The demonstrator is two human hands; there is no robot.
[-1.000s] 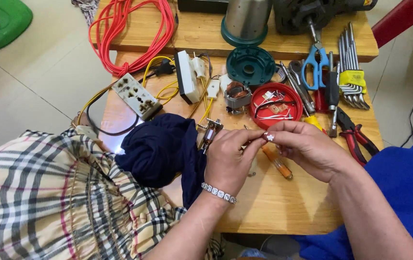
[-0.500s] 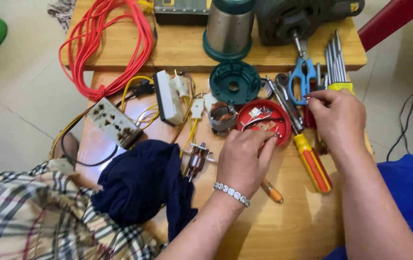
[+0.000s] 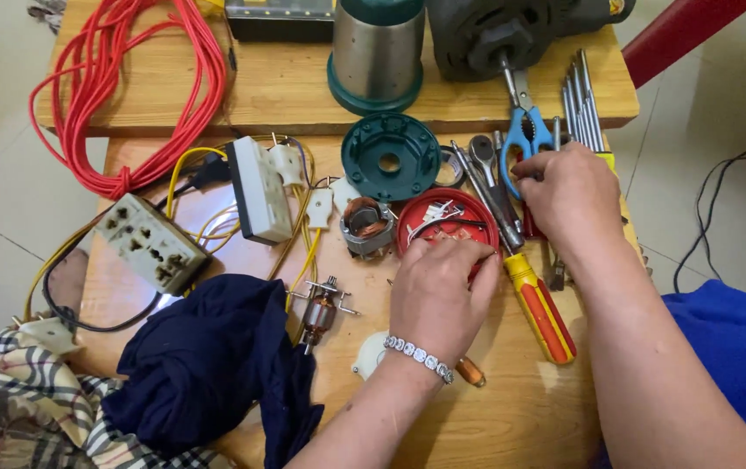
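My left hand (image 3: 442, 291) lies palm down on the wooden table (image 3: 512, 417), its bent fingers on the near rim of a red round dish (image 3: 442, 217) that holds small white wires and parts. The fingertips are hidden. My right hand (image 3: 568, 195) is curled over a row of tools, its fingers down among wrenches (image 3: 481, 165) just below blue-handled scissors (image 3: 525, 130). What it grips, if anything, is hidden. A yellow and orange screwdriver (image 3: 540, 306) lies between my two wrists.
A motor armature (image 3: 321, 311), a copper-wound stator (image 3: 366, 227), a green round cap (image 3: 390, 156) and a white disc (image 3: 369, 354) lie left of the dish. A navy cloth (image 3: 208, 365), a power strip (image 3: 151, 243), red cable (image 3: 129, 87), a steel jar (image 3: 374, 52) and hex keys (image 3: 581, 100) surround them.
My hands were together, pinching a small part. They have split: the left dropped onto the red dish, the right reached out to the tools by the scissors. The view shifted right.
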